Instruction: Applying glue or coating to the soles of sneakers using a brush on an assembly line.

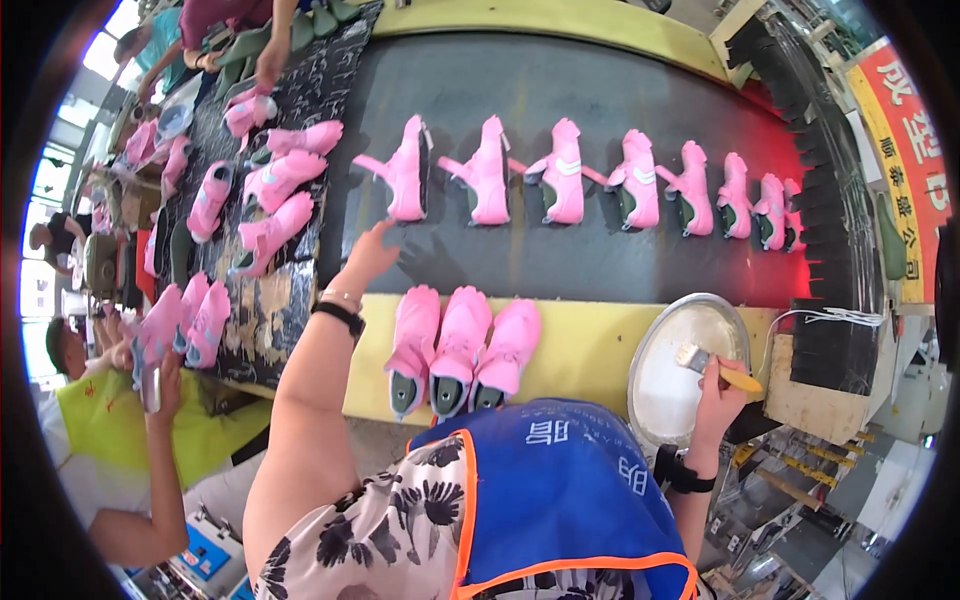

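My left hand (372,254) reaches over the near left edge of the dark conveyor belt (480,265). Its fingers are stretched and hold nothing, just below the heel of the leftmost pink shoe upper (406,180) on the belt. My right hand (716,402) grips a flat paintbrush (738,379) by its yellow handle. The pale bristles sit over a round metal pan (636,400) that contains white liquid. Between my hands, three pink shoe uppers (464,335) stand side by side on the yellow ledge (590,345), their dark green lasts showing at the near ends.
A row of several pink shoe uppers (562,175) runs along the belt toward a red-lit opening with black strips (790,190). More pink uppers (275,230) lie on the worn black table at left. Co-workers' hands (272,62) are busy there. A white cable (835,317) lies at right.
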Motion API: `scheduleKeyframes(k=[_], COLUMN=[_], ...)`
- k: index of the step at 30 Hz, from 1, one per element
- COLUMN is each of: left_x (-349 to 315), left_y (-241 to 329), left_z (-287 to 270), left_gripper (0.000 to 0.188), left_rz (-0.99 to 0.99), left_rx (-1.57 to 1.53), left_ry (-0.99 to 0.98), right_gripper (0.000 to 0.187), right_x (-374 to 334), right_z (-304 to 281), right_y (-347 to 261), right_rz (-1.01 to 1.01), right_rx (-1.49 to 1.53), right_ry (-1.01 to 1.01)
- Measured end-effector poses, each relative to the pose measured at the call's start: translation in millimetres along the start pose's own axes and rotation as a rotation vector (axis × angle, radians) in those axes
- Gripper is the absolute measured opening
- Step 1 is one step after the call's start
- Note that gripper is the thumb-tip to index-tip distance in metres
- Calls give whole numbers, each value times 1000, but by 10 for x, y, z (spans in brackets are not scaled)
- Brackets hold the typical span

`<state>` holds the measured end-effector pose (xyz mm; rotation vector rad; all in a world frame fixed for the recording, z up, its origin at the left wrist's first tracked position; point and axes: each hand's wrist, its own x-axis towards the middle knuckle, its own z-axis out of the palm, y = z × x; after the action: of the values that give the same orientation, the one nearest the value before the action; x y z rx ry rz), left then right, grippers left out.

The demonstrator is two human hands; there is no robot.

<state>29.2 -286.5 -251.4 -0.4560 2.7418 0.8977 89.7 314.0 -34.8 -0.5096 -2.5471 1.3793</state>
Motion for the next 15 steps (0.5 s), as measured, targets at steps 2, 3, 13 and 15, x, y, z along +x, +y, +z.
scheduleKeyframes(k=[2, 3, 13, 15], left_x=[-643, -991, -2497, -2548], left_y=[47, 104, 518, 335], left_z=[-117, -126, 468, 428], left_gripper=[73, 74, 90, 87], left_rz=[-107, -119, -155, -190], left_rx=[-84, -240, -359, -461], left_ry=[-198, -163, 107, 70], right_gripper=[12, 12, 9, 10], right_x=[7, 11, 78, 70], right_z=[25, 42, 172, 125], right_y=[-26, -29, 113, 127], right_rz=[3, -9, -49, -84], right_rx=[-10, 15, 283, 265], right_ry=[-13, -28, -183, -199])
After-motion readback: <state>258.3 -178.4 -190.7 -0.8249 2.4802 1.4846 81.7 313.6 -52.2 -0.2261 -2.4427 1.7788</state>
